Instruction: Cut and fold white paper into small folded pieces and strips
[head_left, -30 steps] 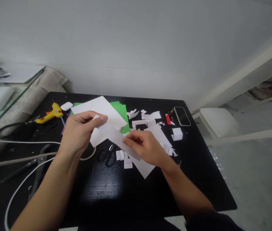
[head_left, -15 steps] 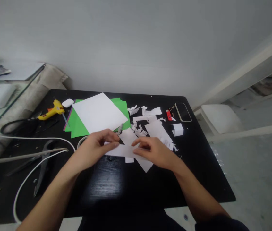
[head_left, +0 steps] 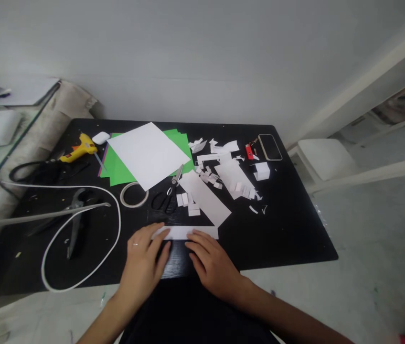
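A narrow white paper strip lies flat along the front of the black table. My left hand rests on its left end, fingers spread, with a ring on one finger. On the strip's right part are the fingertips of my right hand, its fingers slightly apart. Just beyond the strip are a wider white paper piece, small folded white pieces and black-handled scissors. A roll of tape lies to the left of the scissors.
White sheet over green sheets; yellow glue gun at back left. White cable loops on the left near pliers-like tool. Paper scraps, red lighter and phone sit at right.
Both hands have come down toward the table's front edge, and the strip, raised between the fingers before, now lies flat. The fingers have spread. Scissors and tape roll are now uncovered. The view has shifted.
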Motion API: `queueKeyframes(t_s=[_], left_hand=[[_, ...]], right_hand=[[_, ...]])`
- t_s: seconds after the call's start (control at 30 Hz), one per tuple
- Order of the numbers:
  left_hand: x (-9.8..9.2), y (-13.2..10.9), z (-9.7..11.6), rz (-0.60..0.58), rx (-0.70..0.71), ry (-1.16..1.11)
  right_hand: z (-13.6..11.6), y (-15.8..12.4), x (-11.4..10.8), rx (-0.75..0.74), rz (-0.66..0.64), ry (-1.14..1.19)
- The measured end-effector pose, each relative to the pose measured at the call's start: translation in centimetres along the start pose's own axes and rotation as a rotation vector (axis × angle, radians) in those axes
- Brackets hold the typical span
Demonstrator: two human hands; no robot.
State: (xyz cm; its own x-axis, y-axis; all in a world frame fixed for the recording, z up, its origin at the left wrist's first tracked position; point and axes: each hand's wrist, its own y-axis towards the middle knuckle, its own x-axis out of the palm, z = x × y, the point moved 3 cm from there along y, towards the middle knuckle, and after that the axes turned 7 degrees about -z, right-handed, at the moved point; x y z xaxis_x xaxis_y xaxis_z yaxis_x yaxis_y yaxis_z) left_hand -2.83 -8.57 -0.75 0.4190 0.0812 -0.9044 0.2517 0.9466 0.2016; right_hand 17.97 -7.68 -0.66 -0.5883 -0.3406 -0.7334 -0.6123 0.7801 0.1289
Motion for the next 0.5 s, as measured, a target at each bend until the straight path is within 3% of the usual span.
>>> queueKeyframes(t_s=[0.2, 0.33, 0.5], left_hand=[[3.1, -2.0, 2.9, -0.083, 0.15, 0.122], [3.9, -2.2, 2.8, -0.105, 0.163, 0.123], [3.5, -1.8, 2.0, -0.11, 0.155, 0.08]], right_hand=[[0.1, -0.4, 1.5, -0.027, -0.023, -0.128], [0.2, -0.1, 1.7, -0.003, -0.013, -0.14], [0.9, 0.2, 1.6, 0.026, 0.023, -0.121]])
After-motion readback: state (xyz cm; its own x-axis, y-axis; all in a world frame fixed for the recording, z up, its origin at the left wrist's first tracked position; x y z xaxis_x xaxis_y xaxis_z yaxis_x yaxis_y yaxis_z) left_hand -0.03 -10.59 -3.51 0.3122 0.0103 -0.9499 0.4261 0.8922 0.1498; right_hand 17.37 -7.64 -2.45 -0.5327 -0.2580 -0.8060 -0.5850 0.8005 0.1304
